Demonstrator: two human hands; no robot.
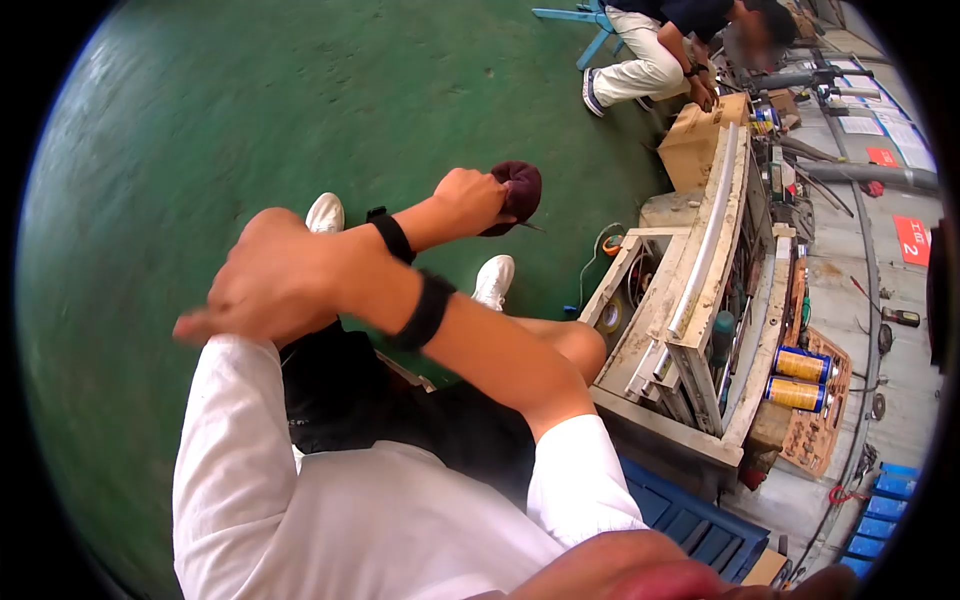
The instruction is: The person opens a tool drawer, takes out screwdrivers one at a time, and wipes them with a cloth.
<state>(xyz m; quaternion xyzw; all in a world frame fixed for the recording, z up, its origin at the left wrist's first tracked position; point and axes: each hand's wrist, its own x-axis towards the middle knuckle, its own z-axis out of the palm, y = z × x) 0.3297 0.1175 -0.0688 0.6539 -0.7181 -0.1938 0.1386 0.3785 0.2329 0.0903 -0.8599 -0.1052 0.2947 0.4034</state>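
My left hand [466,203] is closed around a dark maroon cloth item [522,190], held out above the green floor. Whether it is a cap or a folded cloth I cannot tell. My right arm crosses over the left one. My right hand [275,275] lies at the left forearm, by the end of the white left sleeve [235,410]. It is smeared by motion; one fingertip points left and the other fingers are mostly hidden. A black band [428,312] circles my right wrist and another black band [390,235] the left.
On my right stands a worn metal-framed bench [700,330] with strips and tools. Beyond it are blue-yellow cans [798,393], a socket tray [815,430] and blue bins [885,510]. Further off, a person [655,50] bends over a cardboard box [700,140]. A blue stool [590,25] is behind them.
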